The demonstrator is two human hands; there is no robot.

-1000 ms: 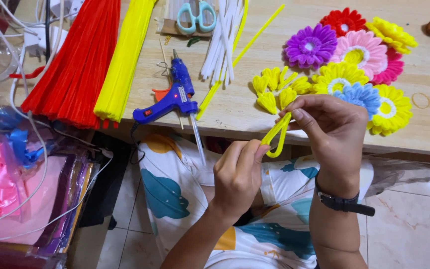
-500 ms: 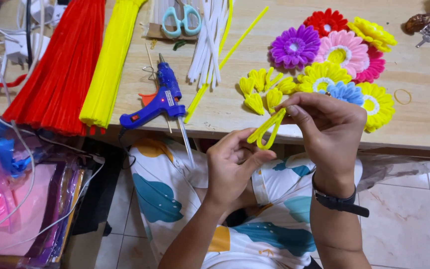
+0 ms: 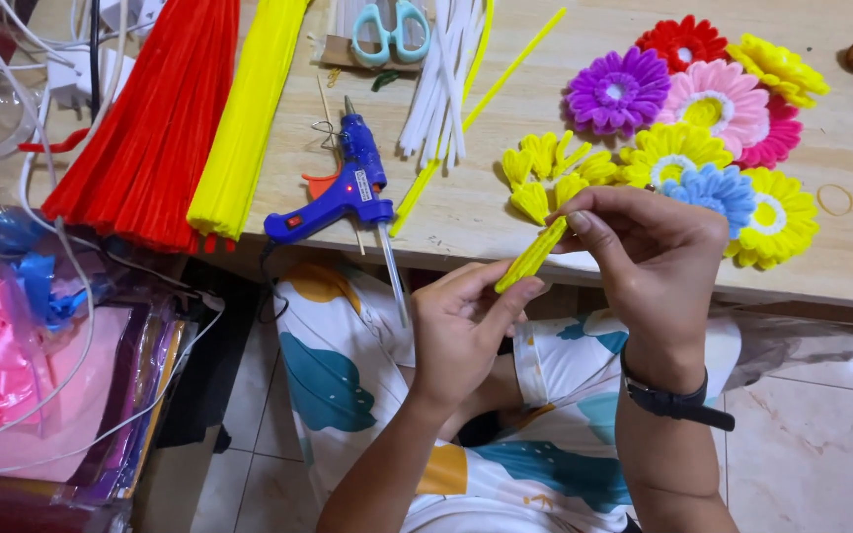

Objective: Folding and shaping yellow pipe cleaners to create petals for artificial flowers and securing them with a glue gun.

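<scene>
- Left hand (image 3: 463,331): sits below the table edge, over the lap; thumb and fingers are closed narrow on the lower end of the folded yellow pipe cleaner (image 3: 531,255).
- Right hand (image 3: 650,259): at 3 o'clock of the left hand; fingertips pinch the upper end of the same pipe cleaner; a dark wristband (image 3: 676,402) circles the wrist.
- Folded yellow pipe cleaner: pressed flat into a narrow strip, tilted toward 1 o'clock, just in front of the wooden table (image 3: 505,212) edge.
- Yellow petal loops (image 3: 545,173): on the table at 12 o'clock of the strip.
- Finished pipe-cleaner flowers (image 3: 713,109): clustered at 1 o'clock; purple, pink, red, yellow, blue.
- Blue glue gun (image 3: 338,192): at 10 o'clock of the left hand, nozzle over the table edge.
- Red pipe cleaner bundle (image 3: 155,118) and yellow pipe cleaner bundle (image 3: 249,109): side by side at 10 o'clock; scissors (image 3: 392,30) at 12 o'clock.
</scene>
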